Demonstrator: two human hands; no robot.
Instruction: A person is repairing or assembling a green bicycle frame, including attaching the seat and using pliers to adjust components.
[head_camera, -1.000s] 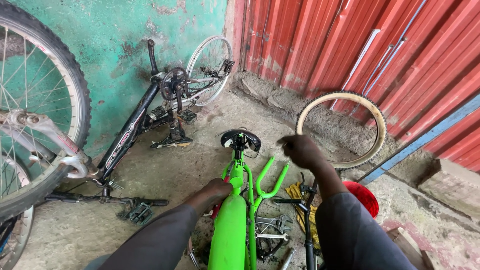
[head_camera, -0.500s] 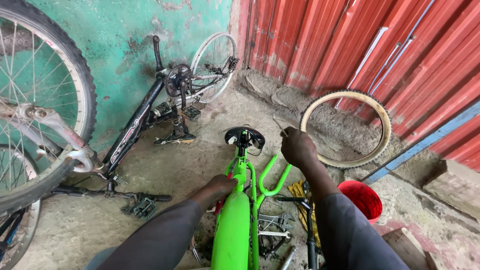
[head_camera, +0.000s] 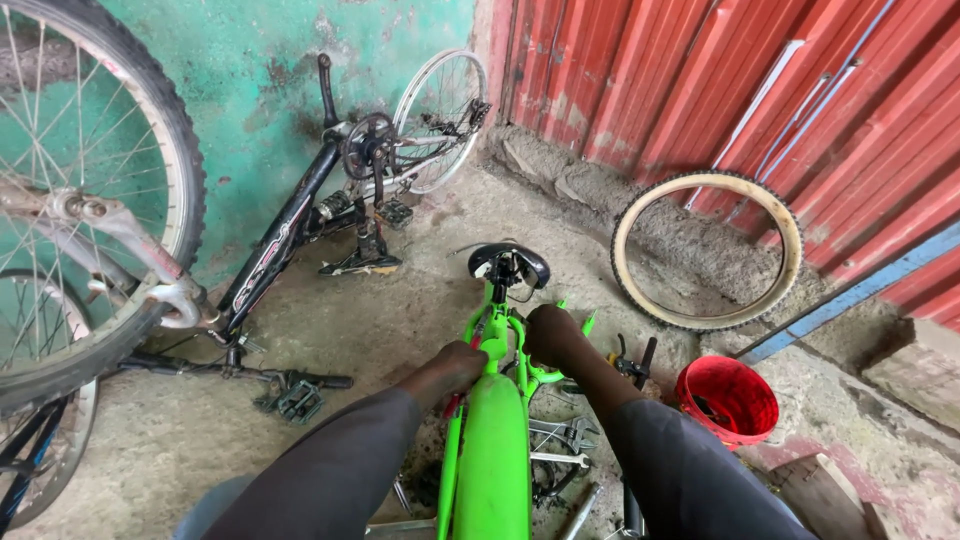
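Observation:
A bright green bicycle frame (head_camera: 492, 440) lies upside down in front of me, with its black saddle (head_camera: 508, 262) resting on the concrete at the far end. My left hand (head_camera: 458, 366) grips the frame's left side beside a red part. My right hand (head_camera: 552, 334) is closed over the green rear stays on the right. Dark sleeves cover both my forearms.
A black bicycle (head_camera: 300, 215) lies upside down against the green wall. A large spoked wheel (head_camera: 80, 190) fills the left edge. A loose tan tyre (head_camera: 706, 250) leans on the red corrugated wall. A red bucket (head_camera: 727, 398) and spanners (head_camera: 560, 445) lie at right.
My right hand came down from the air near the tyre onto the green rear stays. The view moved closer over the frame. My left hand stayed on the frame.

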